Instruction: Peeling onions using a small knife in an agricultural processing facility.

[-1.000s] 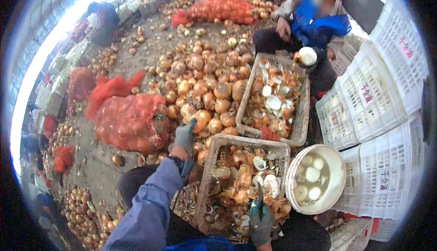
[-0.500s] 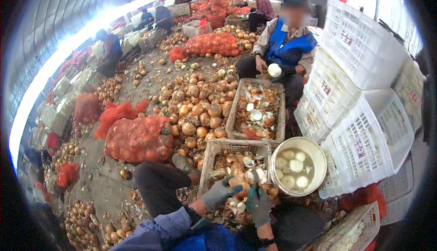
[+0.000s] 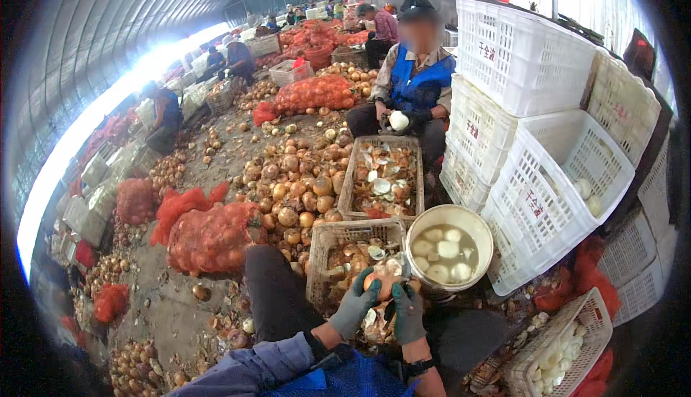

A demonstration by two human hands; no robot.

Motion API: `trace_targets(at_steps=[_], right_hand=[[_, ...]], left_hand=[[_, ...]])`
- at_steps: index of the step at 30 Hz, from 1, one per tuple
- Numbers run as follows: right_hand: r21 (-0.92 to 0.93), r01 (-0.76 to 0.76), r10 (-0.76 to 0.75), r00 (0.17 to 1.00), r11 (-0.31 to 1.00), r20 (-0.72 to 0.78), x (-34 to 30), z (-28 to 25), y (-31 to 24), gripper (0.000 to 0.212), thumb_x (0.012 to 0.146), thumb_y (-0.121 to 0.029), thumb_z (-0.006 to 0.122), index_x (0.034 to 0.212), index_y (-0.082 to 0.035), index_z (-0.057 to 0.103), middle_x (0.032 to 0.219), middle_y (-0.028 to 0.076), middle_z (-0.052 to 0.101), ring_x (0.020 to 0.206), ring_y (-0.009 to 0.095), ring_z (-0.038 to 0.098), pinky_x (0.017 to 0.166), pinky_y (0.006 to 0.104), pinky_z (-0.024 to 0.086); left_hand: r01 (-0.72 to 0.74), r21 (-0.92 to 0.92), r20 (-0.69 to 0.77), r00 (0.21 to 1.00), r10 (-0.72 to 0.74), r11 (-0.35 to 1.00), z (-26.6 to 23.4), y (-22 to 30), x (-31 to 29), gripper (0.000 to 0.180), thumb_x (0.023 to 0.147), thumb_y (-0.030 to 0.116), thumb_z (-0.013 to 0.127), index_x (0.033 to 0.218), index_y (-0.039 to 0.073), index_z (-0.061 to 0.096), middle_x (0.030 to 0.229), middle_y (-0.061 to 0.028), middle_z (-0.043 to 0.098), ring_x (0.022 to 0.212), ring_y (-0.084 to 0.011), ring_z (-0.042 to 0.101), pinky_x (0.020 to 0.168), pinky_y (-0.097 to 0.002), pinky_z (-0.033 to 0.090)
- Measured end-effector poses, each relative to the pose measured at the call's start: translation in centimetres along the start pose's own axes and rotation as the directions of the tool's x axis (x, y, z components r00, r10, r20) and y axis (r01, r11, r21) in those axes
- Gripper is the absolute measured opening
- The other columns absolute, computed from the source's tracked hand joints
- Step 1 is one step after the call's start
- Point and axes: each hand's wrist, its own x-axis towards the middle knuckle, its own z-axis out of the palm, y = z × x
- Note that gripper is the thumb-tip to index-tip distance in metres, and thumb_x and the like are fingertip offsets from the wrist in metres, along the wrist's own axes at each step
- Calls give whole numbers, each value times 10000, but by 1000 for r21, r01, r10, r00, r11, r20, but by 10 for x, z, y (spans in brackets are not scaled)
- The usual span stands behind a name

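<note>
My left hand [image 3: 356, 306], in a grey-green glove, is closed around a brown-skinned onion [image 3: 383, 274] above a crate. Closed too, my gloved right hand [image 3: 409, 315] meets the onion from the right. A narrow dark piece [image 3: 390, 310] shows by its fingers and looks like part of a knife; its blade is hidden from me. Beneath both hands, the pale plastic crate [image 3: 314, 271] contains onion skins and scraps. Just right of it stands a white bucket [image 3: 486, 251] with several peeled onions in cloudy water.
Across from me a person in a blue vest [image 3: 416, 84] holds a peeled onion over another crate of skins [image 3: 347, 181]. Loose onions [image 3: 288, 188] and a red net sack [image 3: 212, 238] lie left. Stacked white crates [image 3: 529, 59] rise right; a crate of peeled onions [image 3: 594, 325] is near right.
My hands have come together higher around the onion. The grey blade-like shape above my right hand is no longer visible. My view has shifted, and my left knee has moved.
</note>
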Motion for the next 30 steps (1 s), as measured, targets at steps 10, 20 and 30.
trace_targets(at_steps=[10,20,30], right_hand=[[-364,-75,111,991,928,80,-7,30,-38,289,1044,-314,717,1049,-26,703,806,17,665,693,147,608,619,355,493],[-168,-82,69,994,982,-84,-3,23,-4,408,1048,-386,716,1171,2,721,1020,95,725,889,173,670,760,344,550],[-460,193,-215,977,867,4,-4,30,5,402,1074,-356,673,1248,6,698,1090,101,723,893,192,666,801,359,555]], left_hand=[[-74,177,69,996,63,981,-43,-12,9,762,972,331,827,1580,42,469,1458,-125,611,1301,-186,608,1083,-355,536],[-130,356,82,991,108,925,-44,-44,11,860,916,358,862,1592,35,441,1408,-180,636,1232,-228,664,1012,-377,567],[101,70,119,987,-109,992,-42,-19,9,663,972,259,829,1498,11,511,1220,-55,693,1059,-125,663,932,-295,570]])
